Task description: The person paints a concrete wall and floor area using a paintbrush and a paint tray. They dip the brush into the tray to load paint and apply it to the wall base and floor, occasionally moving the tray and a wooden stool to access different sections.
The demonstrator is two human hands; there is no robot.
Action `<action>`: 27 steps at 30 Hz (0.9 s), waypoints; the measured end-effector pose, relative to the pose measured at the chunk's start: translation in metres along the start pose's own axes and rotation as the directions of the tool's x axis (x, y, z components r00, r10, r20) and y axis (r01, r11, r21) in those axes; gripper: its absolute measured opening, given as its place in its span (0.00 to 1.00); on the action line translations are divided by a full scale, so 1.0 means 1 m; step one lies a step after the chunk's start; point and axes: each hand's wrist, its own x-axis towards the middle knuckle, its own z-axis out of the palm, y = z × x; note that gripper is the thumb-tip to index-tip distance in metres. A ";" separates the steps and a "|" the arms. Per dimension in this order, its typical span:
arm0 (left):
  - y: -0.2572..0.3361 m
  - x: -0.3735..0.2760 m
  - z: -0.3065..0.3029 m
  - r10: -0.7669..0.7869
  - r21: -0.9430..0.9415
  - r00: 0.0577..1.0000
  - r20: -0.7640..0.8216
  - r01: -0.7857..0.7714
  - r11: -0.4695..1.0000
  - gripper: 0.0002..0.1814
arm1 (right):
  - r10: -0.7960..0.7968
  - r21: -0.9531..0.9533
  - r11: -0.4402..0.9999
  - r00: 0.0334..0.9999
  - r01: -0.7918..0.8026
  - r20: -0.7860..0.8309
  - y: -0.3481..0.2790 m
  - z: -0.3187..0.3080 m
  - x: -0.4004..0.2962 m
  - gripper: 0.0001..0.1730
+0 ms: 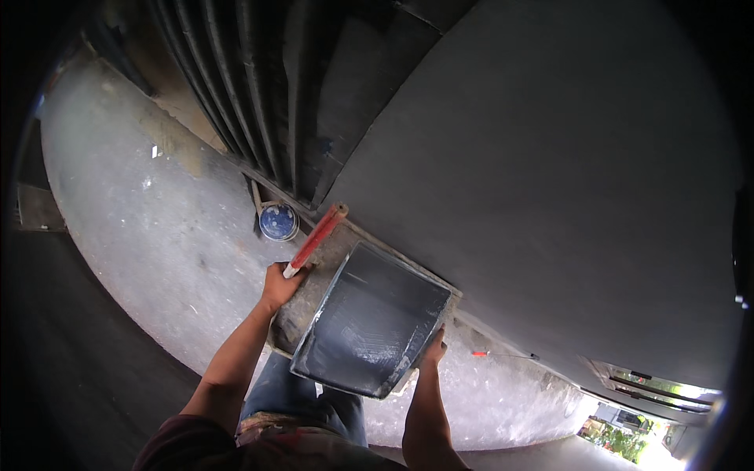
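Note:
My left hand is closed around the white lower end of a red-and-white pole, which slants up to the right. My right hand grips the right rim of a dark, paint-smeared tray. The tray lies tilted over a stained board or platform in front of my body. Pale streaks mark its inner surface near the lower part. Parts of the fingers of both hands are hidden.
A blue-topped bucket stands on the floor by the wall. A small roller-like tool with a red handle lies right of the tray. Dark pleated hanging material and a large grey wall are ahead.

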 end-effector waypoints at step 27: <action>0.017 -0.005 0.007 0.017 0.017 0.998 -0.054 -0.016 1.000 0.26 | -0.158 -0.196 0.972 0.978 0.129 -0.136 0.002 -0.015 -0.008 0.45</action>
